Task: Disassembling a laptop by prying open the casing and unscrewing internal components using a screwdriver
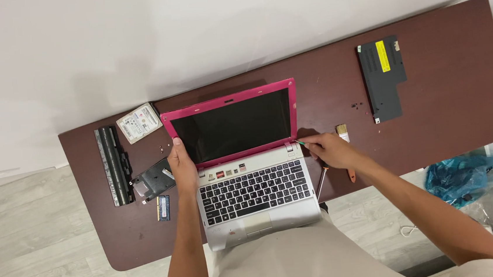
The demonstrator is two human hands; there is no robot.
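At a dark brown desk [447, 87] seen from the head camera, we steady a small pink-framed laptop [242, 156] with both hands. Our left hand [181, 164] is wrapped around the left edge of the open lid, thumb on the pink bezel and fingers behind it, clamped on the screen. Our right hand [329, 149] is pinched together on a thin green-tipped tool [301, 142], its point resting at the right hinge, where lid meets silver keyboard deck.

The laptop sits at the near edge of the desk, its front hanging slightly over, against our lap. We judge this the chief risk: a push at the hinge could tip the machine toward us or let it slide. The tool is slender, and a slip could scratch the bezel or jab the dark screen just beside it. Too much leverage might also crack the plastic around the hinge.

Parts lie scattered about. A long black battery [114, 165], a hard drive [138, 123], a black drive caddy [154, 178] and a small memory stick [163, 208] rest left of the laptop, the caddy just beside our left wrist, where an elbow could sweep them off. A black base cover [383, 78] lies well apart at right, with tiny dark specks [356, 106] near it, possibly screws, easily lost. An orange-handled screwdriver [323, 176] and a small brush [342, 131] lie by our right hand.
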